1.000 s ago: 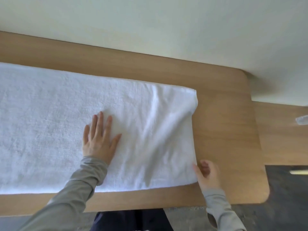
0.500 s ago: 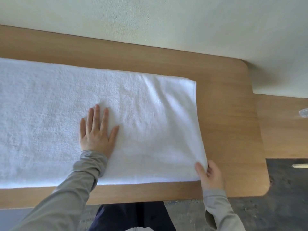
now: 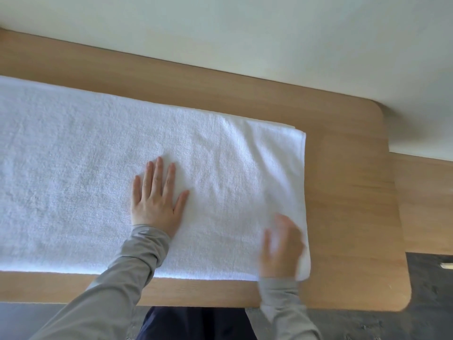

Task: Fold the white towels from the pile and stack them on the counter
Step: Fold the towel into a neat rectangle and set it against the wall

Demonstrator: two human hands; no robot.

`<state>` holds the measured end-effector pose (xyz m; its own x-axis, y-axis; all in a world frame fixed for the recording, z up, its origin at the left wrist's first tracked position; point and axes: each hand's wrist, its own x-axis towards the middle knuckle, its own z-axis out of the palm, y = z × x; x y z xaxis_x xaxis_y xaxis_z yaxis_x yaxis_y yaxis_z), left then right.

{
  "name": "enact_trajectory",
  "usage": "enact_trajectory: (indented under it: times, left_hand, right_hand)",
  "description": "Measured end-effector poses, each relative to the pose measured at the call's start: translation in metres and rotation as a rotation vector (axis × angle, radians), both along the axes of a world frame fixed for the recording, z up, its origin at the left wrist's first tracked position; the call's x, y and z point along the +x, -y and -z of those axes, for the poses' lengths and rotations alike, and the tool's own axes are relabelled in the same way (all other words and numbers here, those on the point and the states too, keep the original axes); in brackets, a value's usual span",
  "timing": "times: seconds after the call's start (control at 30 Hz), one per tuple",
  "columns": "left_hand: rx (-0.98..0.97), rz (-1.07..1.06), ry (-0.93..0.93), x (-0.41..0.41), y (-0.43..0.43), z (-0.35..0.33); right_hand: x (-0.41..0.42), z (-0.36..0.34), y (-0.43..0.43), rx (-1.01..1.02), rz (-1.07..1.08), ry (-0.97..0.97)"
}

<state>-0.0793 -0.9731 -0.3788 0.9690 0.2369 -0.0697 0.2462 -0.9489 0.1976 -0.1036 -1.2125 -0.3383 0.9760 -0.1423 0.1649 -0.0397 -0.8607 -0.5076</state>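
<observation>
While the left hand (image 3: 157, 202) presses flat, fingers straight and slightly spread, likely pinning the white towel (image 3: 73, 180) laid along the counter (image 3: 348, 192), the blurred right hand (image 3: 282, 246) covers its near right corner, its fingers' state unclear

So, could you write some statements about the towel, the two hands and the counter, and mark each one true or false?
1. The left hand lies flat on the white towel, with straight fingers. True.
2. The towel hangs down over the near edge of the counter. False: the part in view lies on the wooden counter, and a strip of wood shows in front of it.
3. The right hand, blurred, is at the towel's near right corner. True.
4. A stack of folded towels stands on the counter to the right of the towel. False: only bare wood shows there.
</observation>
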Motion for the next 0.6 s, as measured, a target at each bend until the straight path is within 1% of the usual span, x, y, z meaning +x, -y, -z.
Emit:
enact_trajectory:
  times: [0.03, 0.1, 0.17, 0.23, 0.3, 0.43, 0.53, 0.57, 0.6]
  left_hand:
    - [-0.007, 0.000, 0.007, 0.000, 0.000, 0.000]
    - [-0.005, 0.001, 0.019, -0.001, 0.000, 0.001]
    - [0.001, 0.003, 0.024, -0.002, -0.002, 0.000]
    - [-0.003, 0.009, 0.024, -0.002, -0.004, 0.001]
    - [-0.013, 0.007, 0.019, -0.002, -0.004, 0.001]
    - [-0.021, 0.002, 0.014, -0.002, -0.004, 0.000]
    - [-0.014, 0.000, 0.013, -0.001, -0.003, 0.000]
    - [-0.011, -0.004, 0.012, -0.001, -0.003, 0.001]
    - [-0.009, -0.007, 0.011, -0.001, -0.002, 0.001]
  right_hand:
    - [0.003, 0.000, -0.031, -0.013, -0.229, 0.000]
    - [0.002, 0.007, -0.082, -0.094, -0.608, -0.094]
    - [0.014, 0.019, -0.097, -0.226, -0.809, -0.114]
    - [0.039, 0.026, -0.075, -0.414, -0.883, -0.151]
    - [0.066, 0.029, -0.031, -0.496, -0.824, -0.206]
    - [0.112, 0.029, 0.047, -0.584, -0.541, -0.357]
    - [0.129, 0.023, 0.052, -0.517, -0.301, -0.426]
    - [0.129, 0.019, 0.039, -0.462, -0.253, -0.395]
    - [0.126, 0.015, 0.017, -0.387, -0.279, -0.331]
